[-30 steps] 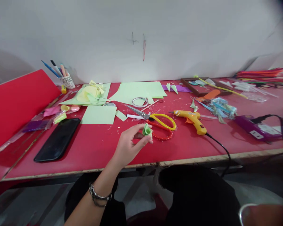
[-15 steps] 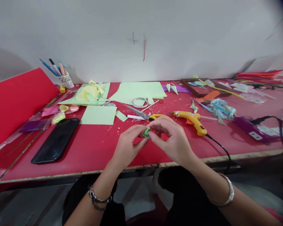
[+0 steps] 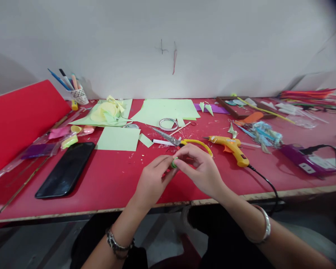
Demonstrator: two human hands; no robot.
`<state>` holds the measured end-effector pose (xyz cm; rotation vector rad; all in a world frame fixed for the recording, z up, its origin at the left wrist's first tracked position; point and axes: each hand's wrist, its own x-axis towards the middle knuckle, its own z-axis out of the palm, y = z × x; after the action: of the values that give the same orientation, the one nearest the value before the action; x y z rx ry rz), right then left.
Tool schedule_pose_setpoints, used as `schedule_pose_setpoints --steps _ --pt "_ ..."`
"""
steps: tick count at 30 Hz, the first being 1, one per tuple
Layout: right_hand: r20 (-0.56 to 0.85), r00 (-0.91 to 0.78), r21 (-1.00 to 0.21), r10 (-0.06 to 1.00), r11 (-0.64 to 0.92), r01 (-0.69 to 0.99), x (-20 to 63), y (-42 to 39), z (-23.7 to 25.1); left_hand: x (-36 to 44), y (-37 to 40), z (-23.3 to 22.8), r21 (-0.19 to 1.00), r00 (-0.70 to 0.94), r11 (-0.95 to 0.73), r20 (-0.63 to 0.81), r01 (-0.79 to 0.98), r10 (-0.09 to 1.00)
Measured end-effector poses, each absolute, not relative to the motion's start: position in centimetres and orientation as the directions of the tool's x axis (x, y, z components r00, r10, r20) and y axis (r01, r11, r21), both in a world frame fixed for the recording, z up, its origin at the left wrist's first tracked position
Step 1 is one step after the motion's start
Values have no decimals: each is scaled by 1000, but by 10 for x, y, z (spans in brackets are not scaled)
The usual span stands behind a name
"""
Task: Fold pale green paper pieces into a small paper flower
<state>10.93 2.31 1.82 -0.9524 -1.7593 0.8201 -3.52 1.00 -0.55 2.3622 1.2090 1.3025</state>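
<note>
A small green paper coil [image 3: 174,163], rolled in a spiral, is pinched between the fingertips of both hands above the red table. My left hand [image 3: 154,175] grips it from the left, fingers closed. From the right, my right hand [image 3: 198,168] presses thumb and fingers on the same coil, hiding part of it. Just beyond the hands lie scissors [image 3: 168,136] with yellow handles and a white pen [image 3: 164,142]. A yellow hot glue gun [image 3: 229,145] rests to the right of my right hand.
Pale green paper sheets [image 3: 168,110] and a tape roll [image 3: 168,124] lie toward the wall. A black phone [image 3: 65,170] is at left, near a pen cup [image 3: 80,96]. A purple power strip [image 3: 305,158] and blue tassels [image 3: 264,132] are at right. The table's front edge [image 3: 162,204] runs below my wrists.
Both hands stay on the green coil, with my right fingers shifted a little and covering more of it. More of the scissors' yellow handle shows. The view has moved slightly.
</note>
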Motion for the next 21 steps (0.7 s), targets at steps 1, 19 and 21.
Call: schedule_pose_setpoints --steps 1,19,21 --pt "415 -251 -848 874 472 241 109 24 18 -36 10 -6 499 278 -650 628 573 727" --pt "227 -231 -971 946 239 27 103 39 18 -40 11 3 766 88 -426 441 482 893" --pt "220 -234 -971 947 236 43 103 37 18 -39 10 1 764 115 -416 417 493 902"
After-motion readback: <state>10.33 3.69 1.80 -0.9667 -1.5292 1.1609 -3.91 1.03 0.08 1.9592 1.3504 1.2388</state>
